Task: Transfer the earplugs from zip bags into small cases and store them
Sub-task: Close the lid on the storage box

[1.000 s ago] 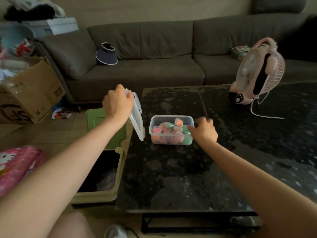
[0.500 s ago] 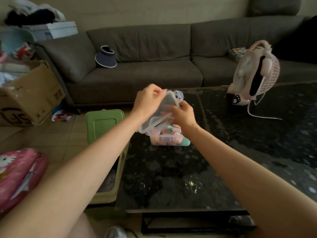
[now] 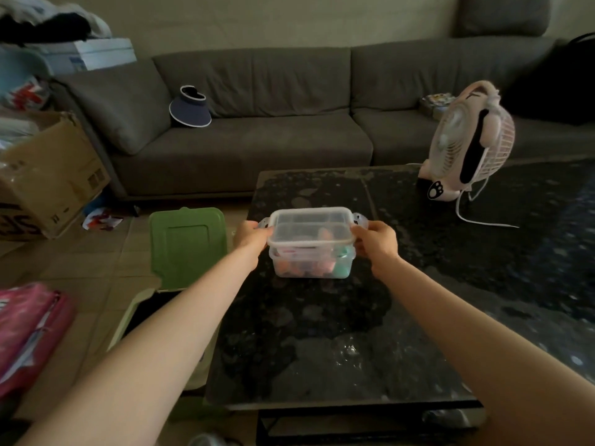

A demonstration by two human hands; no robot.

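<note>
The container (image 3: 310, 265) sits on the coffee table (image 3: 322, 349), lid (image 3: 310, 225) on it, left hand (image 3: 251, 235) and right hand (image 3: 376, 241) at its ends; a fan (image 3: 467, 146) stands behind-right, the sofa (image 3: 273, 149) beyond.

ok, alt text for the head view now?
Left hand and right hand grip the ends of a clear lid resting on a clear box of small colourful cases on a dark table. A pink fan stands further right; grey sofa behind.
</note>
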